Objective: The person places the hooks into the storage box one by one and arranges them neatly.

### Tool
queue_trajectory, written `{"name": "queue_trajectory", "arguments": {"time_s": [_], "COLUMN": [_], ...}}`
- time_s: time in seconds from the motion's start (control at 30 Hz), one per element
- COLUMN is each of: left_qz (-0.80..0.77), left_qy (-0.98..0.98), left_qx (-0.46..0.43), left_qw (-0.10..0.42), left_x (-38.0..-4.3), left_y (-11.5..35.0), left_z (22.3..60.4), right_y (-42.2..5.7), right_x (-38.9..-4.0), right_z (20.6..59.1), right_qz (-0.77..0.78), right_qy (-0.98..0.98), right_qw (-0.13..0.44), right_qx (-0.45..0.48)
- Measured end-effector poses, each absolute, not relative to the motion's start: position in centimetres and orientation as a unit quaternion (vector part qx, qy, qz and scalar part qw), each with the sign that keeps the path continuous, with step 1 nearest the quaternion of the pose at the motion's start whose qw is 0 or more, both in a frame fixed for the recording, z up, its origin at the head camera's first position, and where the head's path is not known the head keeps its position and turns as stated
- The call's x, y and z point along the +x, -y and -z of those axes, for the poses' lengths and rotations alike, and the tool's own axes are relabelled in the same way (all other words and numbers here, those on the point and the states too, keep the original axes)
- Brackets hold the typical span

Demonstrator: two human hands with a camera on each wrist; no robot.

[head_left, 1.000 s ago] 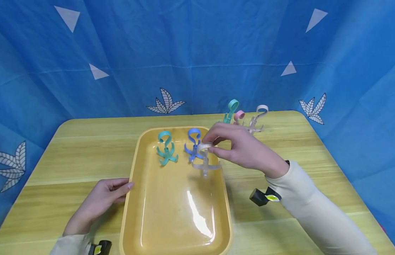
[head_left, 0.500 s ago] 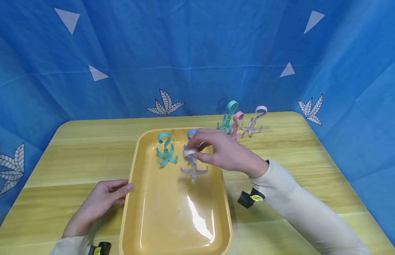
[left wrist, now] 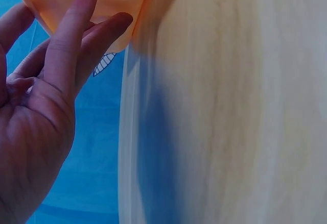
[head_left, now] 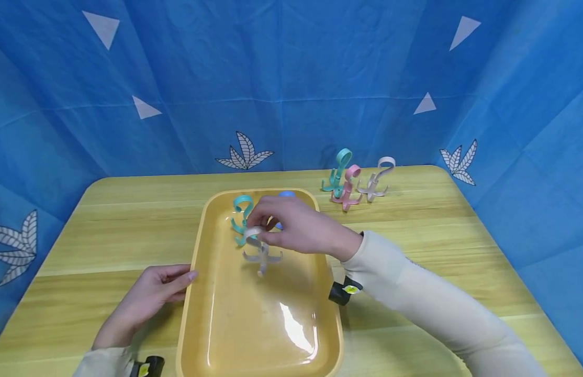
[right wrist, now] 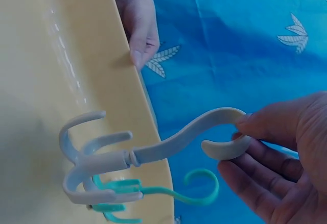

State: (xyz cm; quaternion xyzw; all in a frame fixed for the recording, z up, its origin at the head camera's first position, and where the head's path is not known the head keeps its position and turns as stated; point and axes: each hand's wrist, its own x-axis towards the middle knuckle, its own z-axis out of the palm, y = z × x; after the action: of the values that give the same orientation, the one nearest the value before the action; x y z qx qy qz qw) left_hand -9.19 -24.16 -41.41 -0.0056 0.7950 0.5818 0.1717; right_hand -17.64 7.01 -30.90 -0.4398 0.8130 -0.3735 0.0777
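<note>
My right hand [head_left: 298,226] pinches a pale grey multi-arm hanging hook [head_left: 262,257] by its curved top, with thumb and fingers. The hook hangs, prongs down, over the left-middle of the yellow tray [head_left: 244,319]. In the right wrist view its whole shape shows, with a green hook [right wrist: 202,199] behind it. That green hook stands near the tray's back left, partly covered by the grey one. Of a blue hook [head_left: 287,193] behind my right hand, only small parts show. My left hand [head_left: 147,298] grips the tray's left rim, thumb on the edge and fingers against its outer side.
Behind the tray at the right, a green hook [head_left: 338,173], a pink hook [head_left: 346,195] and a light grey hook [head_left: 373,186] stand close together on the wooden table [head_left: 136,220]. A blue curtain [head_left: 282,78] closes off the back and sides.
My right hand has carried the pale grey hook leftward over the tray, from beside the blue hook to in front of the green one. The left hand has stayed on the rim.
</note>
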Motion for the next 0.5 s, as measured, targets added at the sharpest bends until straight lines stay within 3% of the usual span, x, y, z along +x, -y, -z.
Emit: {"name": "queue_trajectory", "arguments": {"time_s": [0.5], "left_qz": [-0.606], "left_qy": [-0.776], "left_qx": [0.007], "left_qw": [0.175], "left_x": [-9.2], "left_y": [24.2], "left_z": [41.4], "right_y": [-4.5], "right_x": [-17.2], "right_z": [31.4], "right_qz": [0.362], "right_qy": [-0.819], "right_qw": [0.103], "right_qx": [-0.434]}}
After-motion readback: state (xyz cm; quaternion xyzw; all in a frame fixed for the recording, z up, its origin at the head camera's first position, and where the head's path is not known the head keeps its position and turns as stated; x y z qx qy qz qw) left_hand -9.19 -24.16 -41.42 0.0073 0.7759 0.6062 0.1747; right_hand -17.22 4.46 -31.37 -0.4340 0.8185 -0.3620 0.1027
